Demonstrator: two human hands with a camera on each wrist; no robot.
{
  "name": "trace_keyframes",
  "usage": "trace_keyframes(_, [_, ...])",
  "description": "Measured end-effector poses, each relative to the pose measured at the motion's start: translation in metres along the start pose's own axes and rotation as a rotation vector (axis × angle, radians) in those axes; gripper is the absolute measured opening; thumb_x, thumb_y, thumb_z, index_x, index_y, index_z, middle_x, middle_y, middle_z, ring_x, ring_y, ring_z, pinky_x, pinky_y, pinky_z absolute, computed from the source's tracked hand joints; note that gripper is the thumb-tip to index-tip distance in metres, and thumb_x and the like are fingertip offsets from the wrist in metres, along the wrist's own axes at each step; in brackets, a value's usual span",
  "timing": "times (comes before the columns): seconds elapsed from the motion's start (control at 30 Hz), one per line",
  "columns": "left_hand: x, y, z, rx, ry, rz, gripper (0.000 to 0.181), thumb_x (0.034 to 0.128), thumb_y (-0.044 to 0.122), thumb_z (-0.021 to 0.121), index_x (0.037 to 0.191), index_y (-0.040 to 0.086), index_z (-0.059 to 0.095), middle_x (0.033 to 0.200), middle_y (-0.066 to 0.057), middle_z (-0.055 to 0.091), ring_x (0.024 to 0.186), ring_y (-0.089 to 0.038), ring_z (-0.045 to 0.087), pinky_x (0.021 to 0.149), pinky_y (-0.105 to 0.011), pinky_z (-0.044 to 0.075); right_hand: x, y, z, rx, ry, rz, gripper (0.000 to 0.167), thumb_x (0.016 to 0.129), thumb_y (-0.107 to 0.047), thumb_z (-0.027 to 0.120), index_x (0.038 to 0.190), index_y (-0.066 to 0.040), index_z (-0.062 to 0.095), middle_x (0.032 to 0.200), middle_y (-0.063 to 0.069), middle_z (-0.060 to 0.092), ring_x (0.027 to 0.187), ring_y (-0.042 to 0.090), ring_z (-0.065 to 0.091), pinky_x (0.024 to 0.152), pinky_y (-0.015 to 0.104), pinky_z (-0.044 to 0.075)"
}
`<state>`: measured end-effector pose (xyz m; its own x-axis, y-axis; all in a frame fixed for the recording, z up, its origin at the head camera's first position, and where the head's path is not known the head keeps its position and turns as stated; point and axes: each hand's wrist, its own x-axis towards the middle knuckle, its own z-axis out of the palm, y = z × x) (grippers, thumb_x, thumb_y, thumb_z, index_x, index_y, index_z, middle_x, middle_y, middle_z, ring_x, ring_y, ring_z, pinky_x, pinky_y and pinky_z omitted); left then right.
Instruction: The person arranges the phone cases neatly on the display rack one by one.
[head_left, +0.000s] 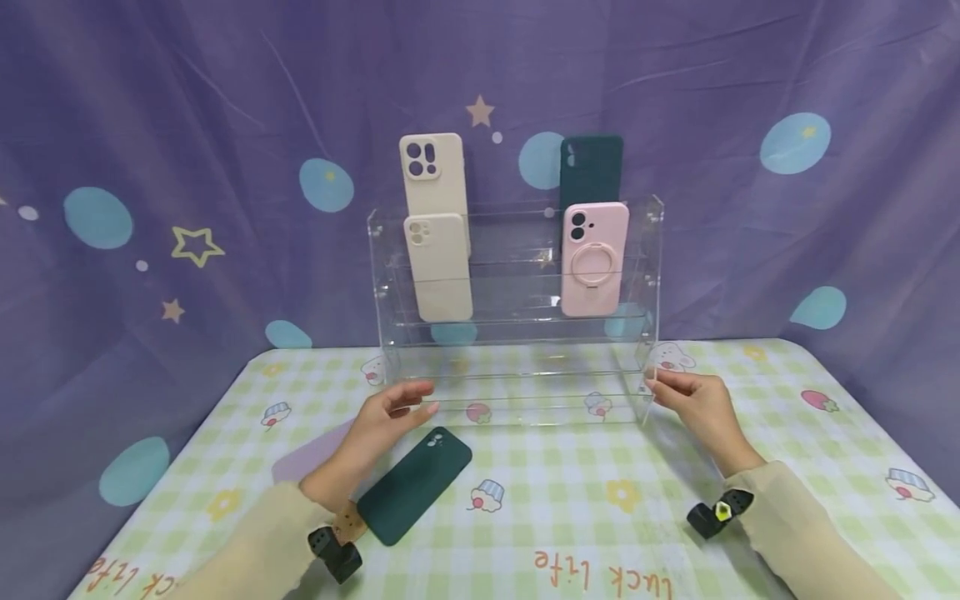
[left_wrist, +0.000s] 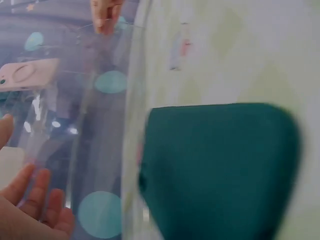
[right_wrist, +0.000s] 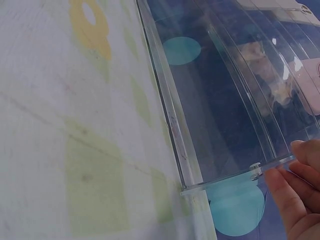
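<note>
A clear acrylic tiered stand point(head_left: 657, 275) rises from the table. My right hand point(head_left: 693, 408) pinches the lower edge of its right side panel, beside a small fastener point(right_wrist: 256, 171). My left hand point(head_left: 386, 425) is near the stand's lower left front; its fingers point(left_wrist: 37, 200) are parted and hold nothing. On the stand's left, a cream phone case point(head_left: 442, 275) stands before a taller cream one point(head_left: 448, 187). At right, a pink phone case point(head_left: 577, 292) with a ring overlaps a dark green one point(head_left: 592, 175). Another dark green phone case point(head_left: 415, 487) lies near my left wrist.
A flat lilac thing point(head_left: 311, 454) lies partly under my left forearm. Some brown object point(head_left: 348, 523) shows beside that wrist. The table wears a green-and-white checked cloth point(head_left: 555, 483), and a purple patterned curtain point(head_left: 225, 100) hangs close behind the stand.
</note>
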<state>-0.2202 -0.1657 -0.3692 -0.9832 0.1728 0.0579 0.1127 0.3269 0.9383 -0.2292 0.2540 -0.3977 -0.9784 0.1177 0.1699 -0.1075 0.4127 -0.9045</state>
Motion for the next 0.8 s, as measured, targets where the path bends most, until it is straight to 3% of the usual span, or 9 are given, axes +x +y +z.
trace_keyframes(0.13, [-0.007, -0.012, 0.003, -0.023, -0.016, -0.006, 0.041, 0.0871, 0.013, 0.068, 0.124, -0.002, 0.058, 0.126, -0.016, 0.058, 0.119, -0.034, 0.047, 0.099, -0.036, 0.039, 0.000, 0.001, 0.001, 0.008, -0.006, -0.007, 0.046, 0.091, -0.028, 0.065, 0.120, 0.007, 0.060, 0.123, 0.022, 0.056, 0.080, -0.001, 0.065, 0.071, 0.015, 0.052])
trace_keyframes(0.33, [-0.009, -0.032, 0.012, 0.005, -0.073, -0.098, 0.046, 0.0834, 0.018, 0.073, 0.124, 0.000, 0.059, 0.124, -0.013, 0.060, 0.115, -0.030, 0.051, 0.094, -0.040, 0.044, -0.001, 0.001, -0.001, -0.003, 0.003, 0.000, 0.045, 0.090, -0.028, 0.065, 0.120, 0.006, 0.060, 0.115, 0.022, 0.061, 0.077, -0.003, 0.065, 0.070, 0.014, 0.051])
trace_keyframes(0.6, [-0.005, -0.044, 0.021, 0.045, 0.005, -0.105, 0.044, 0.0777, 0.010, 0.077, 0.118, 0.000, 0.063, 0.119, -0.012, 0.063, 0.111, -0.027, 0.054, 0.096, -0.044, 0.042, -0.001, 0.000, -0.001, 0.003, 0.008, 0.004, 0.045, 0.090, -0.028, 0.065, 0.120, 0.007, 0.060, 0.113, 0.023, 0.062, 0.076, -0.002, 0.065, 0.070, 0.015, 0.052])
trace_keyframes(0.8, [-0.005, -0.048, 0.019, 0.085, -0.006, -0.088, 0.052, 0.0753, 0.006, 0.078, 0.123, -0.002, 0.060, 0.124, -0.015, 0.060, 0.115, -0.031, 0.054, 0.096, -0.045, 0.043, -0.001, 0.000, 0.001, -0.015, 0.013, 0.002, 0.046, 0.090, -0.030, 0.065, 0.119, 0.006, 0.061, 0.116, 0.022, 0.061, 0.076, -0.003, 0.065, 0.070, 0.014, 0.052])
